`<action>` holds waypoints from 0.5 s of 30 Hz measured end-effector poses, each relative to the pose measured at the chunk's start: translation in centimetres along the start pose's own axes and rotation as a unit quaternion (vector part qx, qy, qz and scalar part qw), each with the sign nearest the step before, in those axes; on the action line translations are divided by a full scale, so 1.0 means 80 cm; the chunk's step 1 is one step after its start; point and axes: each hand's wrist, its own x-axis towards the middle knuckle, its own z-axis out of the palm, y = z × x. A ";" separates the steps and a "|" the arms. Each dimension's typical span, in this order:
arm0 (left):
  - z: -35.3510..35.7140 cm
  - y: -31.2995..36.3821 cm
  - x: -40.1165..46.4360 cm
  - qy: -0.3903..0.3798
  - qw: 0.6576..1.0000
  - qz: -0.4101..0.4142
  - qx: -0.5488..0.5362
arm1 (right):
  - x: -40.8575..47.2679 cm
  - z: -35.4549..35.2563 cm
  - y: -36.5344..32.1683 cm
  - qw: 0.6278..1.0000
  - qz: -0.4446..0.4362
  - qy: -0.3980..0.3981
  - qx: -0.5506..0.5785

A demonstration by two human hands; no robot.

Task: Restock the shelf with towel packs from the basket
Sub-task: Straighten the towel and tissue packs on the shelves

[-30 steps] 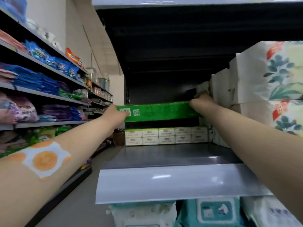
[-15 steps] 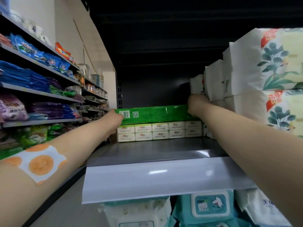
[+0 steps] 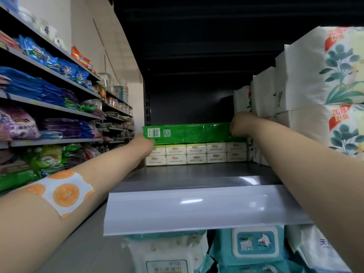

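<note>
Down it has come: the green towel pack (image 3: 194,133), held above the white packs (image 3: 196,153) a second ago, now sits on top of them at the back of the shelf (image 3: 197,172). Left hand (image 3: 144,143) grips its barcode end, apparently from beneath; right hand (image 3: 239,125) clutches the other end, beside the floral packs (image 3: 325,75).

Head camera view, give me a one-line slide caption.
Both hands, left and right, hold a long green plastic-wrapped towel pack atop stacked white packs at the back of a grey metal shelf.
</note>
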 end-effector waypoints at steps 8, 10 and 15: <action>-0.032 0.022 -0.059 -0.028 0.986 0.028 0.162 | -0.017 -0.013 -0.008 0.997 0.000 -0.001 0.082; -0.047 0.025 -0.077 -0.037 0.980 0.038 0.192 | -0.028 -0.023 -0.017 0.995 -0.016 0.041 0.086; -0.101 0.005 -0.125 -0.019 0.959 0.087 0.270 | -0.062 -0.065 -0.041 0.966 -0.095 0.090 0.221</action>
